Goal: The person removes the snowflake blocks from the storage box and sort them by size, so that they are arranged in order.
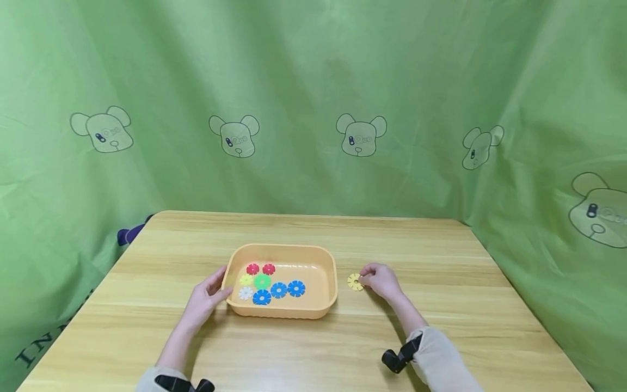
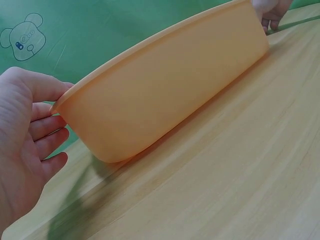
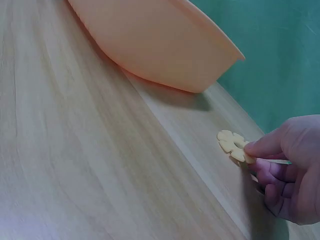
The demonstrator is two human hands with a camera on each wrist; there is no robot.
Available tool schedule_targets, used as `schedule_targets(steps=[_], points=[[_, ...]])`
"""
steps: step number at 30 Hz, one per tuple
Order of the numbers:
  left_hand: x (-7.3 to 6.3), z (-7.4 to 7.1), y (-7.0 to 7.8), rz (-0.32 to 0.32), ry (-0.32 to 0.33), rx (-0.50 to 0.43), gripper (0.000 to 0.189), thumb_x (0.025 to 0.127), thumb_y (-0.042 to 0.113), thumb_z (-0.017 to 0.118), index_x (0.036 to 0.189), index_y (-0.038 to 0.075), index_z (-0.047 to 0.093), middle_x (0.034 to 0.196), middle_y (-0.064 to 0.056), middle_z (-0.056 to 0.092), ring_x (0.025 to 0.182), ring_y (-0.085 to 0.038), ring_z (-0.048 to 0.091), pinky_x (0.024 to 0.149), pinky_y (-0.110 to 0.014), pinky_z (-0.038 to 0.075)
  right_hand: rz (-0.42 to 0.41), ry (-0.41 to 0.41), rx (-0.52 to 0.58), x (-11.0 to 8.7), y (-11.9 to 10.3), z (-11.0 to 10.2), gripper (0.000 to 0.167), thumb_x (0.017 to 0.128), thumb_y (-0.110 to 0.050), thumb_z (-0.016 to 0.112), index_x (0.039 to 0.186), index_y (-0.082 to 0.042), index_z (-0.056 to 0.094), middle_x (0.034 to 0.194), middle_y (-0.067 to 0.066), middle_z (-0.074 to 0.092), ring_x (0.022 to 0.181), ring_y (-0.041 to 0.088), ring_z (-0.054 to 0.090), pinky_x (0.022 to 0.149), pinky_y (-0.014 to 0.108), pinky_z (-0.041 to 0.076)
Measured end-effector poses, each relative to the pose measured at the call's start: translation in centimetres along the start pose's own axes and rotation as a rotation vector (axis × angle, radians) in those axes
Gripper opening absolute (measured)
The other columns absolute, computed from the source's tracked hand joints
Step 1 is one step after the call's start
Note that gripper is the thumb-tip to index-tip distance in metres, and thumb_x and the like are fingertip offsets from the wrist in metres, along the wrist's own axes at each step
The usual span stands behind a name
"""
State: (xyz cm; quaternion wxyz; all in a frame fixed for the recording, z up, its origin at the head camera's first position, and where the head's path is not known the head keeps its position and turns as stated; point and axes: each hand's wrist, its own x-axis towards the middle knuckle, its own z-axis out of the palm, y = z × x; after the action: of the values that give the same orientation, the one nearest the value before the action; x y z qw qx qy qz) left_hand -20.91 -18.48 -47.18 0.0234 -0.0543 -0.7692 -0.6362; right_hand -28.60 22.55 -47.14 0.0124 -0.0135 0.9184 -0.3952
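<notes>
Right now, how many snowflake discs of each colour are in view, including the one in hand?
Red snowflake discs: 2
Blue snowflake discs: 3
Green snowflake disc: 1
White snowflake disc: 1
Yellow snowflake discs: 2 (one in the tray, one pinched in the right hand)
Total: 9

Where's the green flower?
In the head view, the green flower is in the left half of the tub, just right of a yellow flower and above a blue flower.
</notes>
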Motion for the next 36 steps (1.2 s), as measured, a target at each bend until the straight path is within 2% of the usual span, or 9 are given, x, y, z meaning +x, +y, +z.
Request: schedule_targets(steps=[2,5,11,16,21,26,30,36], points=[[0.0,0.0,0.0,-0.002,0.0,-0.004,0.062,0.087,0.002,0.06,0.14,-0.007,0.03,0.144,-0.023,0.03,0.131,-0.036,0.031,0.106,-0.042,0.027,-0.002,0.0,-0.019,0.0,0.0,0.1,0.017,0.076,-0.008,0.068,0.09,0.0,0.064,0.083,0.007,0.063,0.08,0.023,0.056,0.081,0.044,0.046],[0.0,0.0,-0.1,-0.009,0.001,-0.012,0.062,0.087,0.003,0.06,0.14,-0.006,0.031,0.145,-0.022,0.031,0.131,-0.035,0.031,0.106,-0.041,0.027,0.004,0.004,-0.001,0.1,0.1,0.0,0.018,0.077,-0.006,0.068,0.093,0.002,0.063,0.083,0.008,0.063,0.079,0.022,0.057,0.079,0.041,0.048],[0.1,0.1,0.3,-0.01,-0.007,-0.024,0.061,0.087,0.002,0.06,0.141,-0.006,0.03,0.145,-0.022,0.029,0.132,-0.035,0.03,0.107,-0.039,0.026,0.029,-0.008,0.152,0.1,-0.7,-0.8,0.023,0.08,-0.001,0.064,0.101,0.008,0.059,0.085,0.012,0.061,0.073,0.023,0.057,0.065,0.033,0.054],[0.1,0.0,0.4,-0.01,-0.008,-0.015,0.061,0.087,0.002,0.059,0.14,-0.007,0.03,0.146,-0.022,0.027,0.132,-0.036,0.029,0.108,-0.039,0.025,-0.014,-0.027,0.208,0.3,-2.7,-1.7,0.029,0.081,-0.002,0.064,0.106,0.01,0.057,0.088,0.012,0.061,0.077,0.021,0.057,0.071,0.036,0.054],[-0.1,0.0,0.4,-0.017,-0.005,-0.006,0.061,0.088,0.003,0.059,0.141,-0.006,0.03,0.146,-0.022,0.028,0.132,-0.036,0.03,0.108,-0.039,0.025,-0.053,-0.076,0.284,0.0,-6.1,-2.0,0.03,0.083,-0.003,0.065,0.109,0.009,0.056,0.092,0.012,0.061,0.081,0.017,0.057,0.076,0.037,0.054],[-0.2,0.0,0.4,-0.022,0.003,-0.007,0.06,0.087,0.002,0.059,0.14,-0.006,0.031,0.145,-0.022,0.03,0.131,-0.036,0.031,0.107,-0.04,0.027,-0.098,-0.126,0.371,-0.3,-9.5,-1.1,0.031,0.083,0.001,0.063,0.111,0.011,0.055,0.094,0.015,0.061,0.081,0.017,0.058,0.079,0.045,0.053],[-0.2,0.1,0.4,-0.027,0.01,-0.004,0.06,0.087,0.003,0.06,0.14,-0.005,0.032,0.145,-0.022,0.03,0.131,-0.037,0.032,0.106,-0.04,0.028,-0.118,-0.175,0.399,-0.3,-11.4,0.1,0.033,0.082,0.003,0.064,0.112,0.011,0.054,0.095,0.016,0.061,0.081,0.018,0.059,0.078,0.041,0.054],[-0.2,0.1,0.4,-0.021,0.015,0.001,0.06,0.087,0.003,0.06,0.14,-0.005,0.032,0.145,-0.022,0.031,0.13,-0.037,0.033,0.106,-0.04,0.029,-0.11,-0.31,0.432,0.0,-13.1,2.7,0.038,0.082,0.003,0.063,0.116,0.013,0.051,0.094,0.016,0.061,0.081,0.018,0.06,0.078,0.038,0.054]])
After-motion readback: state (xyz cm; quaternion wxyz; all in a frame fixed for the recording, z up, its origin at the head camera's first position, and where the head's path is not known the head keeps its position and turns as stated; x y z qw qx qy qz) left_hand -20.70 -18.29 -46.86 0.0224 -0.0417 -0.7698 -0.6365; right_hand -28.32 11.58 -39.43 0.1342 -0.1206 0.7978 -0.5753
